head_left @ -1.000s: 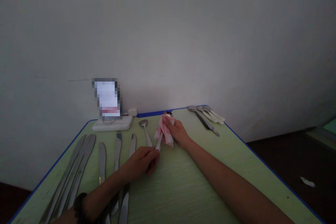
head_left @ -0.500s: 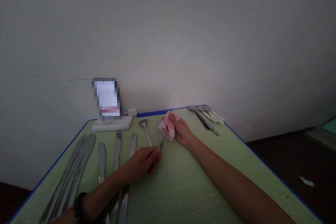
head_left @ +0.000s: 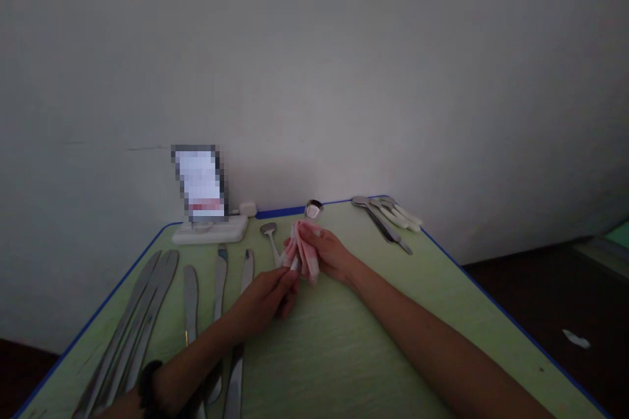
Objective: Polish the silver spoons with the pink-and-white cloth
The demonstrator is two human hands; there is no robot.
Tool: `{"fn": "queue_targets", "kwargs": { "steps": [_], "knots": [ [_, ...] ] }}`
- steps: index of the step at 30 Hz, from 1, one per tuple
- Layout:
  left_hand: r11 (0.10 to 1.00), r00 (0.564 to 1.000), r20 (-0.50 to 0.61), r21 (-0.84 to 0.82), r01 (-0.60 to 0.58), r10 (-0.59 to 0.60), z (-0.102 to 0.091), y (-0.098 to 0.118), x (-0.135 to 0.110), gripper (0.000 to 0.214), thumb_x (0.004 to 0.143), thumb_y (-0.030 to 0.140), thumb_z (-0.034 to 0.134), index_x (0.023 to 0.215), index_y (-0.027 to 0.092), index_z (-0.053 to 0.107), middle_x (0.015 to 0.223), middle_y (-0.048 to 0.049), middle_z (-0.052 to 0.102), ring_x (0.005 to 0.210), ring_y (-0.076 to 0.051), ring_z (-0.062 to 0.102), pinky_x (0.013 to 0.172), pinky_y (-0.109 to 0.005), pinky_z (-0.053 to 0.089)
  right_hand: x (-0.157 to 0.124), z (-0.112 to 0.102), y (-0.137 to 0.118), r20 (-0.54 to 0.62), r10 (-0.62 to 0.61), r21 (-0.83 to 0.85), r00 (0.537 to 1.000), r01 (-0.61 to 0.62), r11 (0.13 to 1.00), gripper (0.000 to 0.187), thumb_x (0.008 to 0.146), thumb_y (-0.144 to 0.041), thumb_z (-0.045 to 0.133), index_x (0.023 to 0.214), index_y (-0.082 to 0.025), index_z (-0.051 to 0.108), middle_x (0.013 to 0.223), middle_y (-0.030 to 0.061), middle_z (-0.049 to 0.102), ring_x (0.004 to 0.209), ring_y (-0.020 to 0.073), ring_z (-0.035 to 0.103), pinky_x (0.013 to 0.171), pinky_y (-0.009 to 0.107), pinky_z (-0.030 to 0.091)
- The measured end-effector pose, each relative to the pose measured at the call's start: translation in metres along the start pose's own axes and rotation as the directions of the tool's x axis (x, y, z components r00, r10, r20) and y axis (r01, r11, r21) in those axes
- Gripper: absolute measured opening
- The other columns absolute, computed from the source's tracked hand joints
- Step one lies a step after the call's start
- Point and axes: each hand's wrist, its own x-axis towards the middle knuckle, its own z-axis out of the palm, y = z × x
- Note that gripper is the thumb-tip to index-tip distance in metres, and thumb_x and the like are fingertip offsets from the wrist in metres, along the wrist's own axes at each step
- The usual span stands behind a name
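My left hand [head_left: 268, 298] pinches the handle end of a metal spoon [head_left: 313, 210], whose bowl sticks out beyond the cloth toward the wall. My right hand [head_left: 328, 252] is closed around a pink and white cloth [head_left: 301, 254], which is wrapped round the spoon's shaft. Both hands meet over the middle of the green table [head_left: 344, 353]. Another spoon [head_left: 271, 239] lies just left of the cloth.
Several knives [head_left: 147, 314] lie in a row on the table's left side. A small pile of cutlery [head_left: 386, 217] sits at the far right corner. A white stand with a blurred upright screen [head_left: 199, 183] is against the wall.
The cloth in my right hand slid back down the spoon toward my left hand, and the spoon's bowl now shows past the cloth. My left hand shifted slightly forward.
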Motion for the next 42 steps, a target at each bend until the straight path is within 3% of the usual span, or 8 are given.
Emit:
{"fn": "queue_targets", "kwargs": {
  "steps": [5,13,19,22,27,35,42],
  "knots": [
    [1.0,1.0,0.003,-0.023,0.022,-0.022,0.0003,0.0019,-0.0011,0.04,0.09,0.049,0.029,0.066,0.02,0.044,0.044,0.0075,0.043,0.042,-0.01,0.038,0.045,-0.021,0.031,0.0006,0.0009,-0.0011,-0.012,-0.008,0.011,1.0,0.008,1.0,0.038,0.066,-0.047,0.071,0.078,-0.011,0.065,0.069,0.0044,0.068,0.061,0.0125,0.062,0.062,0.025,0.049],
    [1.0,1.0,-0.001,0.021,-0.009,0.009,-0.0007,0.0025,0.0005,0.041,0.089,0.049,0.03,0.065,0.019,0.046,0.047,0.0059,0.046,0.046,-0.01,0.044,0.05,-0.022,0.036,0.0043,0.0002,-0.0008,-0.15,-0.046,0.075,0.988,0.058,0.996,0.041,0.075,-0.051,0.061,0.082,-0.011,0.065,0.06,0.0045,0.065,0.056,0.0142,0.06,0.053,0.024,0.047],
    [0.97,0.999,0.028,-0.241,0.032,-0.026,0.001,-0.0025,-0.0008,0.036,0.087,0.048,0.034,0.078,0.017,0.049,0.052,0.0053,0.05,0.045,-0.009,0.042,0.043,-0.02,0.031,0.0032,0.0005,-0.0014,-0.157,-0.05,0.105,0.986,0.067,0.992,0.04,0.076,-0.049,0.061,0.083,-0.01,0.065,0.062,0.0049,0.066,0.056,0.0137,0.06,0.057,0.025,0.048],
    [0.954,0.999,0.038,-0.296,0.047,-0.037,0.0018,-0.0048,-0.0009,0.036,0.087,0.05,0.035,0.081,0.017,0.048,0.053,0.0053,0.05,0.045,-0.009,0.041,0.043,-0.02,0.03,0.0051,-0.0009,-0.0011,-0.163,-0.049,0.125,0.985,0.07,0.99,0.038,0.076,-0.048,0.061,0.081,-0.01,0.064,0.064,0.005,0.066,0.055,0.0126,0.059,0.057,0.025,0.049],
    [0.97,0.999,0.039,-0.242,0.018,-0.009,0.0025,-0.0037,-0.0004,0.039,0.087,0.053,0.034,0.081,0.017,0.047,0.054,0.0058,0.049,0.045,-0.008,0.04,0.043,-0.02,0.03,0.0068,-0.0019,-0.0014,-0.149,-0.043,0.157,0.988,0.067,0.985,0.033,0.073,-0.046,0.065,0.078,-0.013,0.062,0.066,0.0035,0.067,0.054,0.0125,0.059,0.057,0.026,0.05],
    [0.993,1.0,-0.016,-0.115,0.016,-0.018,0.0015,-0.0019,0.0005,0.04,0.088,0.053,0.032,0.078,0.018,0.047,0.049,0.0075,0.045,0.04,-0.008,0.038,0.04,-0.019,0.028,0.0031,-0.0015,-0.0004,-0.038,-0.025,0.055,0.999,0.027,0.998,0.038,0.07,-0.049,0.066,0.074,-0.011,0.064,0.061,0.0036,0.066,0.056,0.0128,0.061,0.058,0.025,0.05],
    [0.99,0.997,-0.058,-0.136,0.045,-0.053,0.0023,-0.0035,0.0017,0.038,0.088,0.053,0.032,0.076,0.019,0.046,0.044,0.0085,0.044,0.037,-0.007,0.035,0.038,-0.018,0.028,0.0032,-0.0014,0.0,-0.056,-0.029,0.05,0.998,0.032,0.998,0.039,0.071,-0.05,0.065,0.074,-0.012,0.063,0.062,0.0034,0.066,0.054,0.0124,0.06,0.056,0.025,0.05]
  ]
}}
